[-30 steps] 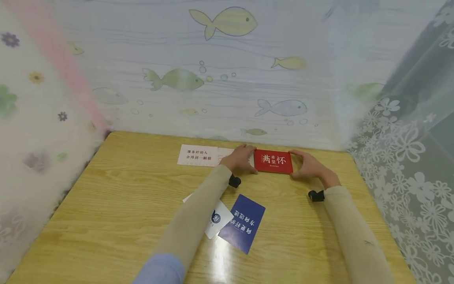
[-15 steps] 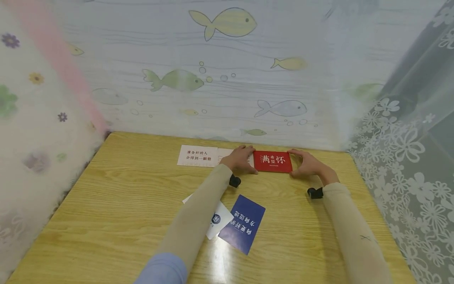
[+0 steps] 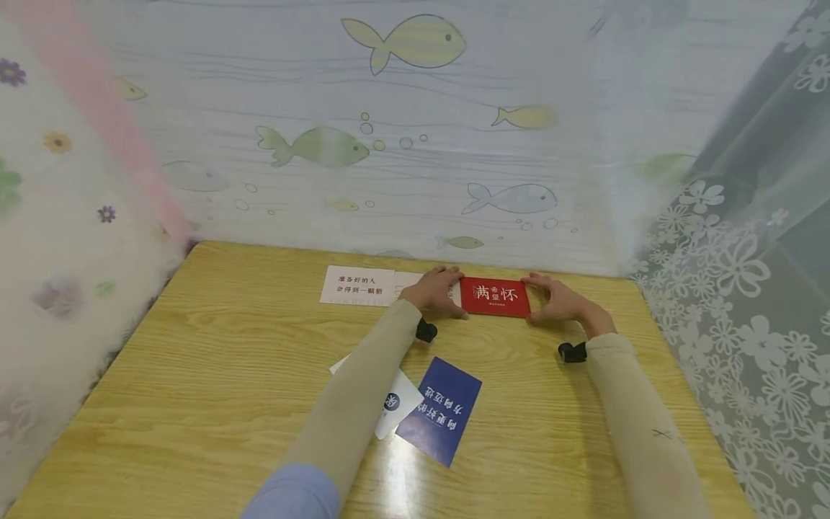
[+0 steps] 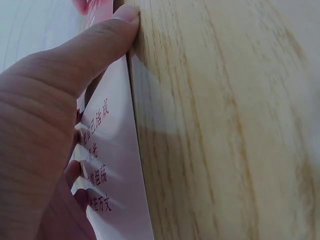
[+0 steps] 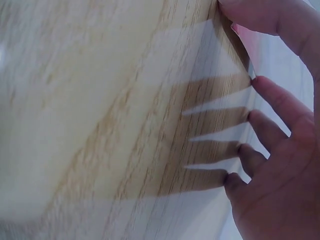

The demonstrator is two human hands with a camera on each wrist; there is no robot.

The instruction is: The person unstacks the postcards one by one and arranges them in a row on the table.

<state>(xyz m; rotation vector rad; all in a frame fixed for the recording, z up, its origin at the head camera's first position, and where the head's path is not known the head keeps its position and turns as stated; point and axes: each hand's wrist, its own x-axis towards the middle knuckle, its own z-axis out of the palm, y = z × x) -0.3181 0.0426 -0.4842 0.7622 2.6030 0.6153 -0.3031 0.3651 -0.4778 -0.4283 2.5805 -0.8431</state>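
Near the table's back edge lies a red card (image 3: 496, 297) with white characters. My left hand (image 3: 433, 291) holds its left end, thumb at the near corner and index finger at the far one. At the opposite end, my right hand (image 3: 559, 299) spans the short side between thumb and index finger. Under my left hand is a white card (image 4: 117, 135) with red characters, partly hidden and adjoining the red card. Left of it lies another white card (image 3: 357, 286). In the right wrist view, only a sliver of the red card shows beyond the thumb (image 5: 255, 15).
Closer in, a dark blue card (image 3: 447, 414) lies askew on the wooden table (image 3: 532, 432), partly under a white card (image 3: 400, 404) with a round blue mark. My left forearm hides part of that white card. A fish-patterned curtain (image 3: 415, 166) hangs behind the table.
The red card has shifted very slightly left with both hands, closing up to the white card. The view has also drifted a little; the loose cards stay as they were.
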